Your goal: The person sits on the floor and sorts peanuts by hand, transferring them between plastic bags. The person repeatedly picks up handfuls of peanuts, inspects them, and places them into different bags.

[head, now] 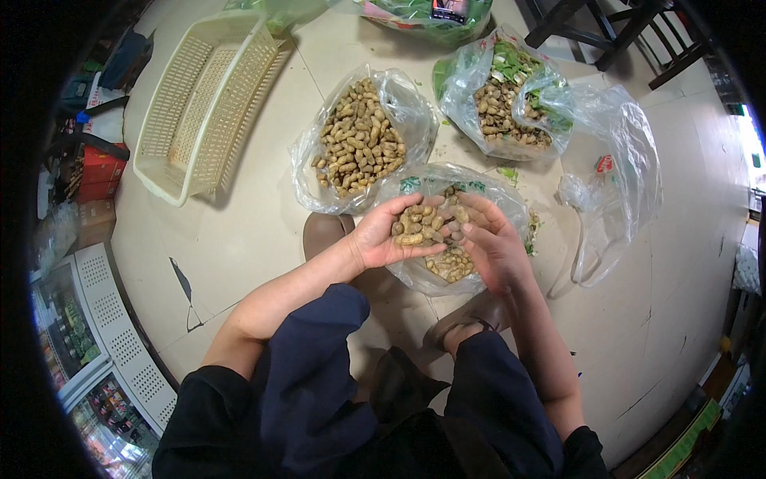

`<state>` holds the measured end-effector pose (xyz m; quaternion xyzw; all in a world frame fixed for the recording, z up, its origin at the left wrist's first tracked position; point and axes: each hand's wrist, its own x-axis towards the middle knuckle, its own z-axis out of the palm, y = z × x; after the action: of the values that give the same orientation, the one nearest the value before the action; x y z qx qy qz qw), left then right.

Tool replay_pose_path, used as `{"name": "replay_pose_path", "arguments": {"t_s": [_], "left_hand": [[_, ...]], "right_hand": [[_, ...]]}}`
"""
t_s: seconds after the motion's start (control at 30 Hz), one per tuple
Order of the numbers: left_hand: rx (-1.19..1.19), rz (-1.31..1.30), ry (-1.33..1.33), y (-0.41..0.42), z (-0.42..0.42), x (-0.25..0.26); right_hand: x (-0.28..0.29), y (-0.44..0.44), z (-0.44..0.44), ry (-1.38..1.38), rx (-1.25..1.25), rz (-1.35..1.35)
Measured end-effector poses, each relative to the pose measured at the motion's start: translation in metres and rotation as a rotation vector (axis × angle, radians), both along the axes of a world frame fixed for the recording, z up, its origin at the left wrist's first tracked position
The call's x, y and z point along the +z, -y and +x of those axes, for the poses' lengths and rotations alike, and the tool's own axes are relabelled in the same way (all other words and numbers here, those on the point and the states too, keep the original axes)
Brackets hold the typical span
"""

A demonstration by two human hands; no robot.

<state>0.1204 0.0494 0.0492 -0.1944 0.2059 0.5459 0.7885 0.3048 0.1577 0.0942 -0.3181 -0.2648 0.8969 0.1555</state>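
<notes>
My left hand (pixel 383 242) is cupped palm up and carries a heap of unshelled peanuts (pixel 421 226). Facing it, my right hand (pixel 494 242) is curled, its fingers touching a few peanuts (pixel 458 218) at the heap's right side. Both hands are above a clear plastic bag (pixel 407 276) with green printing, and more peanuts (pixel 452 264) lie inside it. Just beyond, a second open plastic bag (pixel 413 111) holds a large pile of peanuts (pixel 362 138).
At the upper right a plastic bag (pixel 458 114) contains peanuts and green leaves. Right of it lies a crumpled clear bag (pixel 622 149). A cream plastic basket (pixel 200 102) stands upper left, a dark wooden stool (pixel 604 36) upper right. Leaf scraps (pixel 531 230) dot the tiled floor.
</notes>
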Motion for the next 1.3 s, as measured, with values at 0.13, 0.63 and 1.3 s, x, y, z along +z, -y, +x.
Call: {"name": "replay_pose_path", "arguments": {"t_s": [0.13, 0.63, 1.3], "left_hand": [[0.019, -0.006, 0.061, -0.001, 0.002, 0.002], [0.012, 0.106, 0.097, -0.003, 0.005, 0.003], [0.034, -0.003, -0.003, -0.006, 0.014, -0.001]], "right_hand": [[-0.005, -0.004, 0.006, 0.004, -0.029, -0.054], [-0.008, -0.001, 0.000, 0.288, 0.194, 0.876], [-0.026, -0.001, -0.013, 0.564, 0.154, 0.905]]}}
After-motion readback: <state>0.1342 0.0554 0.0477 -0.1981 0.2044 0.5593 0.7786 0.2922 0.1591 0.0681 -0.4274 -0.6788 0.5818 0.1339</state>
